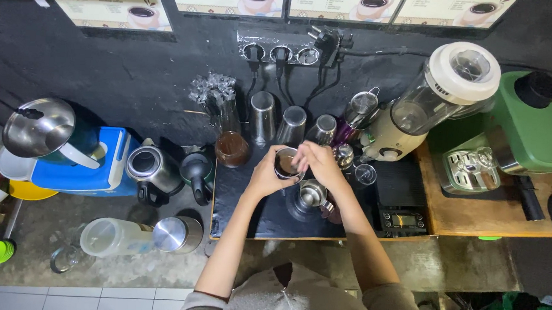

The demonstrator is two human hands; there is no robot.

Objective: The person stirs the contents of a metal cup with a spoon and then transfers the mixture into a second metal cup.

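The left hand (264, 179) has its grip wrapped around a small shiny metal cup (286, 163) with dark stuff inside, above the black mat (246, 205) on the counter (77, 225). The right hand (319, 164) pinches the cup's rim. A little steel jug (313, 194) sits just below.

A small coffee stall: menu posters (338, 1) with pictured cups line the wall, and a green espresso machine (524, 130), grinder (432, 98) and steel shakers (291, 125) crowd the table (479, 214).
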